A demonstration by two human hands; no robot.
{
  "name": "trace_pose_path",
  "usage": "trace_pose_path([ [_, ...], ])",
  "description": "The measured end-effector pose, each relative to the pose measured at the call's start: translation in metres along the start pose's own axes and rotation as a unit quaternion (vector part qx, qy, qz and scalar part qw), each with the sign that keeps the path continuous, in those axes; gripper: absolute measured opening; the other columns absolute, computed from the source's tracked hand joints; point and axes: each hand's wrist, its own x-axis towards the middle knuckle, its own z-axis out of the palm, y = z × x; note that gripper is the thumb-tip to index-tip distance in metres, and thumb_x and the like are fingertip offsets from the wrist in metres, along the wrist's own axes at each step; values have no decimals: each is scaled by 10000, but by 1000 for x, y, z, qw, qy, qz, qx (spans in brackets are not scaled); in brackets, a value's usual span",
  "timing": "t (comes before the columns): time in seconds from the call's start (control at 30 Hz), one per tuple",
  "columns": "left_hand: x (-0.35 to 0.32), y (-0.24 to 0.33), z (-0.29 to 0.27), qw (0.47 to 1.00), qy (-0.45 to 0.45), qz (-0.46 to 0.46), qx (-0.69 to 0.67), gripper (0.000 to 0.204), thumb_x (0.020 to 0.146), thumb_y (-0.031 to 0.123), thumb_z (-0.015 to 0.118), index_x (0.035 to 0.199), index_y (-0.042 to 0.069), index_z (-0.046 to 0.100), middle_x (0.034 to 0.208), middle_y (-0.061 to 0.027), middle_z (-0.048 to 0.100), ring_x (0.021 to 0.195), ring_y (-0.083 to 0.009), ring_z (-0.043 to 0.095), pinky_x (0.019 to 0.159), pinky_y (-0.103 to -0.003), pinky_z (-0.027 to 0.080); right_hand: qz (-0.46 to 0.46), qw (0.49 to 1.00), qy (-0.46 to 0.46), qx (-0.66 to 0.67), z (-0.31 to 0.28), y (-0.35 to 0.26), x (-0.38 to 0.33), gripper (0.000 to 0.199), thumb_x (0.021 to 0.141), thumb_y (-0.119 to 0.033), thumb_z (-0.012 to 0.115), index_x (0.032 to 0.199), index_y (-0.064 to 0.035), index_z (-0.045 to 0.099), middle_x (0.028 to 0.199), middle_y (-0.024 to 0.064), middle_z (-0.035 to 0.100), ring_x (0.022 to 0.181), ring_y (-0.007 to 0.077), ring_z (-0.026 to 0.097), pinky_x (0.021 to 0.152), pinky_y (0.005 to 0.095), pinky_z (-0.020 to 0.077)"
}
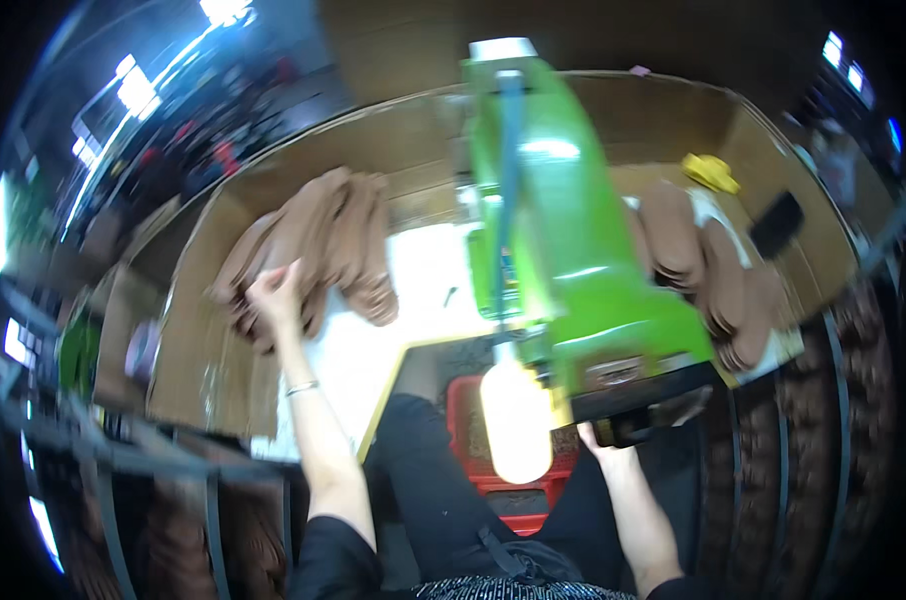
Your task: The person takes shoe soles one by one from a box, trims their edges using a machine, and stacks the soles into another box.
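left hand (276,292) and right hand (599,440) well apart — left on brown sole-shaped pieces (308,225) piled by desk (358,365) left edge, grip unclear; right half hidden under green machine (598,260) front, can't tell hold — yellow bundle (711,172) near far right corner.

White tabletop (428,268) lies open to you between the left brown stacks (308,240) and green machine (598,260). Machine and glowing lamp (516,425) bar your straight reach to the right stacks (668,232).
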Motion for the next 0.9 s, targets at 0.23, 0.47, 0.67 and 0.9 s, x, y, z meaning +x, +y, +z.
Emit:
trace_pose_path([
  [0.23, -163, 98, -120, 993, 103, 22, -51, 434, 568, 143, 800, 899, 29, 545, 1048, -109, 504, 987, -220, 486, 875, -349, 392, 195, 967, -81, -144, -39, 80, -41, 274, 905, -230, 489, 1077, -26, 555, 872, 112, 614, 694, 178, 579, 598, 327, 478],
  [0.47, -293, 143, -121, 868, -214, -119, -431, 888, 535, 169, 805, 1279, 22, 343, 1204, -171, 464, 1115, -264, 485, 952, -373, 407, 140, 974, -123, -131, 5, 52, -65, 576, 876, -330, 549, 1263, 71, 402, 1197, 168, 541, 1084, 256, 542, 962, 334, 405],
  [0.67, -333, 195, -50, 653, -302, -343, -604, 763, 737, 114, 671, 1359, -35, 255, 1301, -175, 445, 1180, -207, 453, 989, -337, 363, -104, 894, -20, -436, -54, 4, -144, 425, 724, 4, 696, 1110, 52, 526, 1045, 136, 608, 952, 191, 595, 872, 312, 475],
  [0.9, -346, 251, -3, 762, -448, -250, -396, 348, 817, 105, 661, 1124, -23, 558, 1026, -89, 616, 899, -170, 585, 851, -262, 447, -43, 864, 35, -500, -91, 38, -194, 424, 718, -19, 729, 1097, 51, 551, 1028, 125, 625, 954, 180, 596, 862, 302, 480],
])
